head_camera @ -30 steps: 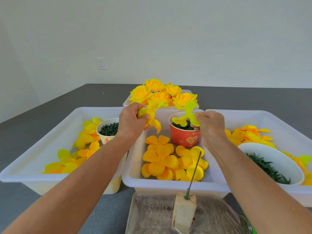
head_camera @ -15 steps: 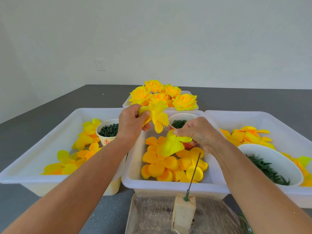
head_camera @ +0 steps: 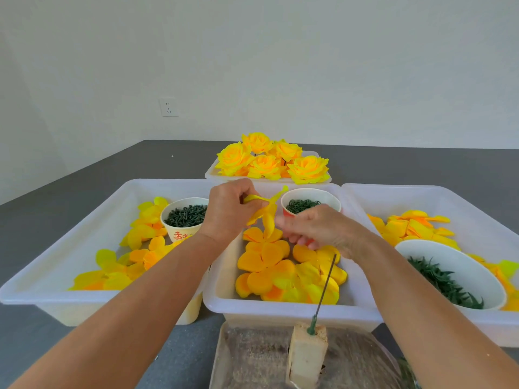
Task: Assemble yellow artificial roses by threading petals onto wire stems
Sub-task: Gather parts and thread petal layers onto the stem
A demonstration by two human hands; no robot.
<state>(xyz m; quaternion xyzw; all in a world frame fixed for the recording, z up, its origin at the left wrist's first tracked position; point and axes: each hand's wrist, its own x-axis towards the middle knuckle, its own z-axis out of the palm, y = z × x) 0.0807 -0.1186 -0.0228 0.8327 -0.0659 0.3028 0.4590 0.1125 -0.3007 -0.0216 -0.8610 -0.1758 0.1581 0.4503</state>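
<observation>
One petal layer point(head_camera: 265, 213) remains; right hand's point(head_camera: 317, 227) grip emptied.

One head-worn camera, looking forward and down from just above the forearms. It sits close over the near white tray point(head_camera: 280, 311) and faces the far wall point(head_camera: 309, 66). No second view here.

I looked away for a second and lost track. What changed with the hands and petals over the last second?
The right hand came down from beside the red cup to just above the middle tray. The green-yellow petal piece it pinched a second ago no longer shows in it. The left hand kept its grip on the yellow petal cluster, which now hangs lower. The wire stem in its block, the trays and the finished roses stayed put.
</observation>
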